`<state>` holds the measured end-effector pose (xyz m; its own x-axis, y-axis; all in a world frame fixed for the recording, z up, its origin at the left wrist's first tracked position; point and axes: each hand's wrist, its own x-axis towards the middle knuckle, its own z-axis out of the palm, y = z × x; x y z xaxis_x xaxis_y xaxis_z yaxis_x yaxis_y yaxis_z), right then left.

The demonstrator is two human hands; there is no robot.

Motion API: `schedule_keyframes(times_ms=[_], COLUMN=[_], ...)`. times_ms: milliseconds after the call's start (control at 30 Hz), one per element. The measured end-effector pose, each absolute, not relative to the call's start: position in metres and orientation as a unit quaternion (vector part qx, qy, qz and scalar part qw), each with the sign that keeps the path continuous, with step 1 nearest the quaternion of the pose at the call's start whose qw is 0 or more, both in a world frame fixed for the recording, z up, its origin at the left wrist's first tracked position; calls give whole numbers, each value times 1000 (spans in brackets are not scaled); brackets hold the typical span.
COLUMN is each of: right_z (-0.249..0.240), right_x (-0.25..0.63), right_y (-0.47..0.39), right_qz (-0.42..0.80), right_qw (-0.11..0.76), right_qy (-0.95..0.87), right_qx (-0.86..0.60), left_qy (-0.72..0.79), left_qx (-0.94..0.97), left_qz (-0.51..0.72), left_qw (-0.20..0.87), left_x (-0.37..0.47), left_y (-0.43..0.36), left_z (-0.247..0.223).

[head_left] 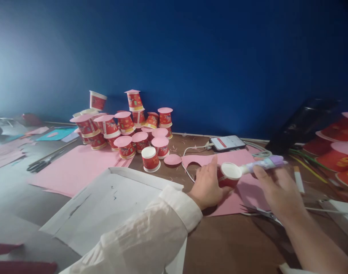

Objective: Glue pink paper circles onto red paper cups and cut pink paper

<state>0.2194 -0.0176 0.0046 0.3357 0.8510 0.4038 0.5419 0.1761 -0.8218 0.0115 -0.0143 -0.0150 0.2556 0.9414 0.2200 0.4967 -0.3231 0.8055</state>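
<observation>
My left hand (206,186) is wrapped round a small red paper cup (229,182), its white round end facing up. Pinched in my right hand (281,190) is a purple and white glue stick (262,163), lying nearly level, with its pale tip at the right side of the cup's rim. Under the cup lies a pink paper sheet (251,192) with a rounded cut-out at its left. Beside that sheet rests a loose pink paper disc (172,160). Another red cup (150,159) stands upside down, without a disc.
Several red cups with pink discs (124,141) are stacked against the blue wall. A phone (227,142) with a white cable lies behind the pink sheet. Scissors (262,214) lie near my right hand, and a white box lid (105,205) at left. More red cups (341,154) stand far right.
</observation>
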Motion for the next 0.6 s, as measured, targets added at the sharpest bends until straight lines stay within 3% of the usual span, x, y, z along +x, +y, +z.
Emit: schedule_keyframes(times_ms=[600], right_z=[8], right_x=[217], right_y=[-16], right_qz=[159], right_qw=[488], right_qy=[-564], right_qx=[-647], left_qy=[511], left_qx=[710], left_qz=[378], left_qw=[304], left_x=[18], left_y=[-12], left_z=[-16])
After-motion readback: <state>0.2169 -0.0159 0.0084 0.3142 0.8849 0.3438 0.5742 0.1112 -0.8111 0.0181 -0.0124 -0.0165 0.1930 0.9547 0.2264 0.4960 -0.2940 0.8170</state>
